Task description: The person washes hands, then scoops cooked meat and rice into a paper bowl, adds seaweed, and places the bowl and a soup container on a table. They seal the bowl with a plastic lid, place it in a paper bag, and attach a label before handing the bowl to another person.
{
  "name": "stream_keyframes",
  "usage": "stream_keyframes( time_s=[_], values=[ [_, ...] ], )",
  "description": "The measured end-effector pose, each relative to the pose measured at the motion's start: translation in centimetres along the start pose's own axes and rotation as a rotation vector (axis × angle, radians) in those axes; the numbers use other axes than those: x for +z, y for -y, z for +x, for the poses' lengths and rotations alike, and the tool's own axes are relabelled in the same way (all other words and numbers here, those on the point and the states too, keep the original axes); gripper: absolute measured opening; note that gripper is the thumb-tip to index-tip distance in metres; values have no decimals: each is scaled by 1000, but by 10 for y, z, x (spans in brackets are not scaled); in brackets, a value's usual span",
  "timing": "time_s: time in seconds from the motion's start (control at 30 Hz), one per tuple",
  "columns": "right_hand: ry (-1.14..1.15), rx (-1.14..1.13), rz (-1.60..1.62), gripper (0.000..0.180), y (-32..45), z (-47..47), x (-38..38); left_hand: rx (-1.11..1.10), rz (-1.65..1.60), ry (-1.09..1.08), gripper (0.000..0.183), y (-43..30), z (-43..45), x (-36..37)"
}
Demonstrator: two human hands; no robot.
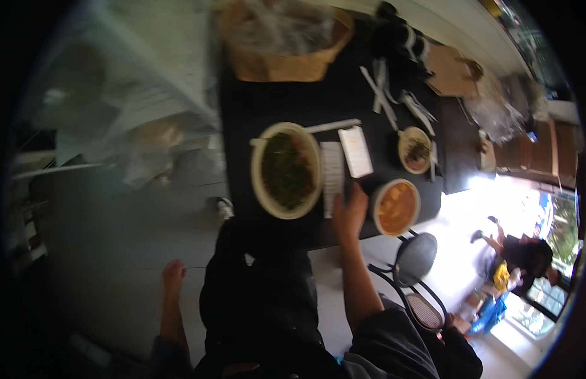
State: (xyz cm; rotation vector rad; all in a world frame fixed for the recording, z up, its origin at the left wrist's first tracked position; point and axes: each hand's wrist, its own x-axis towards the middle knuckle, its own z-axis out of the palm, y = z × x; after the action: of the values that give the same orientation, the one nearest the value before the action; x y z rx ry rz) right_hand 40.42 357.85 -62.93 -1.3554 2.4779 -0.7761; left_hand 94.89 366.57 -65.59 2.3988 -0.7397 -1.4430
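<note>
My right hand (351,215) reaches over the near edge of a black table, blurred, fingers pointing away from me. It is between a printed paper slip (333,175) and a round tub of orange-red soup (396,207). Whether it grips anything is unclear. My left hand (173,275) hangs low at my side over the floor, away from the table, with nothing visible in it. An oval bowl of food topped with chopped greens (288,170) stands left of the slip. A white packet (355,151) lies beyond my right hand.
A smaller bowl (415,150) stands farther right, with white strips (380,90) behind it. A brown paper bag (283,66) is at the back. A dark chair (415,260) stands beside the table. Another person (525,256) is by the bright opening.
</note>
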Motion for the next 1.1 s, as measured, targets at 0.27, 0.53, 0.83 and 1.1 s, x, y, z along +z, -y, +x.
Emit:
stream_keyframes(
  time_s=[0.27,0.53,0.83,1.1],
  values=[
    [-131,-114,298,39,165,-6,-21,771,-249,-208,26,-168,49,-107],
    [-161,-418,457,28,310,0,-61,1301,-155,-587,14,-346,7,-157],
    [-110,-699,480,29,390,4,-105,2077,182,-609,19,-470,-113,-200],
    [-107,-890,498,30,448,17,-128,1523,391,-658,22,-527,-155,-331]
  ],
)
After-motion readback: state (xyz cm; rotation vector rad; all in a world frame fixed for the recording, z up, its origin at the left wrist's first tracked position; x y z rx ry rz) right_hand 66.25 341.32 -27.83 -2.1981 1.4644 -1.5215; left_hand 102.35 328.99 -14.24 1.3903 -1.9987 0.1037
